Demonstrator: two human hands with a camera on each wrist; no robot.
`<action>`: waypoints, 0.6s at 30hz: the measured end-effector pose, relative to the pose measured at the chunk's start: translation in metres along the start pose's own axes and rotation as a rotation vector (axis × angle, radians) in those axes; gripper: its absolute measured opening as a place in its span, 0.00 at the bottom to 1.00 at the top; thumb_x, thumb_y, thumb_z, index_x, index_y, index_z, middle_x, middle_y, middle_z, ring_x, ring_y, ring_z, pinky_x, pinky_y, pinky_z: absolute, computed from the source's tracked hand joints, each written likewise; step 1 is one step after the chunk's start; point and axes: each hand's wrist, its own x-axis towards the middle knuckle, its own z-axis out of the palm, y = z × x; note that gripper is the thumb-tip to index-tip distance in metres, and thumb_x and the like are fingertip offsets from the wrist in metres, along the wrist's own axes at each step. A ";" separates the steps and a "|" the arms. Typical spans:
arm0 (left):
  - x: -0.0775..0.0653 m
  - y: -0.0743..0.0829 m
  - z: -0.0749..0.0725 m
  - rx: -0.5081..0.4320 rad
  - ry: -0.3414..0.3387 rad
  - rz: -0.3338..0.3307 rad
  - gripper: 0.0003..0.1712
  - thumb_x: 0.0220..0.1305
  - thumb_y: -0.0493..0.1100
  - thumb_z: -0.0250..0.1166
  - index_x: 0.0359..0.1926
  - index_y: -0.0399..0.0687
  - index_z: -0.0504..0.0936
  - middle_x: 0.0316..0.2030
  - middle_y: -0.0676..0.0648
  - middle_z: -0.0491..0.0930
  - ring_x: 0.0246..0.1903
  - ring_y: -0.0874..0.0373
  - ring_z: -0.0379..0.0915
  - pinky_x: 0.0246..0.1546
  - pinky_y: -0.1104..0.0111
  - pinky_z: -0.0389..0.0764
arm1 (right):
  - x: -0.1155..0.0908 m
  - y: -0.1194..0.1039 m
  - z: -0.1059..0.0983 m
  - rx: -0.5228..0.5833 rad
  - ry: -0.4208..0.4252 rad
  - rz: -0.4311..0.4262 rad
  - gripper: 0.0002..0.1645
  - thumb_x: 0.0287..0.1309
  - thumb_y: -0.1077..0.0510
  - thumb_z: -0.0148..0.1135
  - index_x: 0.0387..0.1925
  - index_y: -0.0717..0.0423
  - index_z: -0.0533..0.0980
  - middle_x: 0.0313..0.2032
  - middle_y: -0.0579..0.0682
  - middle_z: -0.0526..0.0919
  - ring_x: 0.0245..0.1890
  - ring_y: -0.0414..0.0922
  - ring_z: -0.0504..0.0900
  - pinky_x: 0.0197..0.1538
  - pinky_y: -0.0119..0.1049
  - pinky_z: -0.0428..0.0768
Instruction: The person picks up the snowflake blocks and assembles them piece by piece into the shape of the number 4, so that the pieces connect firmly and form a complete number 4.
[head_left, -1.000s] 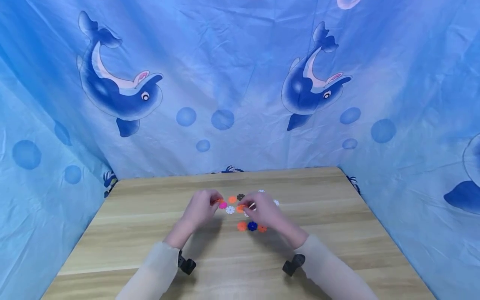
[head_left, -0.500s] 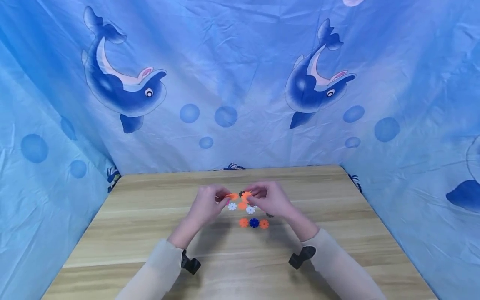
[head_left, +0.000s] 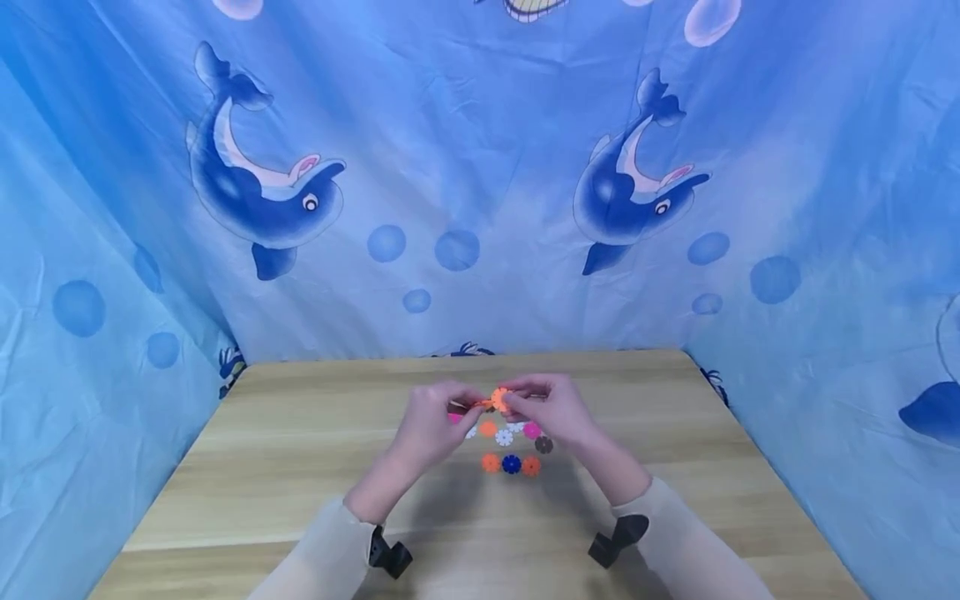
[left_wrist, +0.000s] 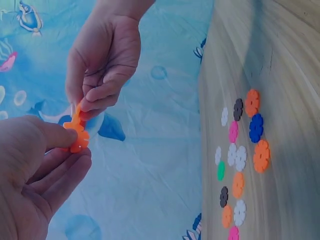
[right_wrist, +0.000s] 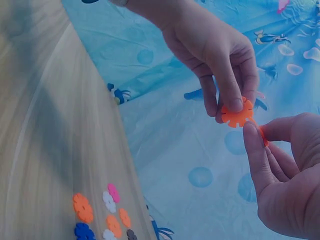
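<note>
Over the far part of the table, my left hand (head_left: 433, 423) pinches an orange notched plastic disc (left_wrist: 79, 141) between thumb and fingers. Facing it, my right hand (head_left: 553, 408) pinches a second orange notched disc (head_left: 500, 398). The two discs meet edge to edge at an angle, and the fingertips hide parts of both. Below the hands, more flower-shaped discs lie flat, among them a blue disc (head_left: 512, 464), a pink disc (head_left: 532, 430) and a white disc (head_left: 504, 437). A green disc (left_wrist: 221, 171) shows in the left wrist view.
The wooden table (head_left: 300, 467) ends at a blue dolphin-print curtain (head_left: 517, 308) behind and at both sides. Two orange discs flank the blue one in a front row. A dark disc (head_left: 543, 445) lies at the right of the group.
Both hands have come together, bringing the two orange discs from apart to touching. They have risen off the loose discs, and the head view has tilted slightly up.
</note>
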 end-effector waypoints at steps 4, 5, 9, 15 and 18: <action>-0.003 0.004 0.000 0.006 -0.015 -0.005 0.05 0.63 0.34 0.77 0.39 0.43 0.92 0.35 0.46 0.92 0.33 0.57 0.91 0.35 0.74 0.90 | -0.005 0.000 0.002 -0.001 0.009 0.014 0.17 0.67 0.60 0.73 0.55 0.60 0.86 0.46 0.58 0.91 0.41 0.52 0.94 0.49 0.45 0.93; -0.005 0.004 0.001 0.004 -0.018 -0.010 0.05 0.62 0.33 0.77 0.39 0.43 0.92 0.35 0.46 0.92 0.33 0.57 0.91 0.35 0.72 0.91 | -0.006 0.002 0.003 0.003 0.013 0.014 0.17 0.67 0.60 0.73 0.55 0.61 0.85 0.46 0.58 0.91 0.41 0.52 0.94 0.50 0.46 0.93; -0.008 0.004 0.004 0.000 -0.017 -0.019 0.05 0.62 0.33 0.78 0.39 0.43 0.92 0.35 0.46 0.92 0.32 0.56 0.90 0.35 0.66 0.92 | -0.009 0.007 0.004 0.007 0.019 0.004 0.17 0.66 0.59 0.74 0.53 0.61 0.86 0.44 0.58 0.92 0.42 0.55 0.94 0.48 0.44 0.93; -0.010 0.004 0.007 0.005 -0.023 0.026 0.04 0.63 0.33 0.77 0.38 0.43 0.92 0.34 0.47 0.92 0.31 0.58 0.89 0.36 0.70 0.91 | -0.011 0.007 0.003 -0.022 -0.003 0.013 0.15 0.65 0.60 0.75 0.51 0.63 0.86 0.42 0.58 0.92 0.38 0.53 0.94 0.44 0.44 0.93; -0.010 0.003 0.009 0.019 0.004 0.060 0.04 0.63 0.32 0.76 0.37 0.44 0.92 0.33 0.47 0.91 0.31 0.59 0.88 0.35 0.72 0.91 | -0.010 0.006 0.002 -0.010 -0.022 0.012 0.15 0.66 0.61 0.74 0.51 0.65 0.85 0.42 0.59 0.92 0.36 0.50 0.94 0.47 0.47 0.93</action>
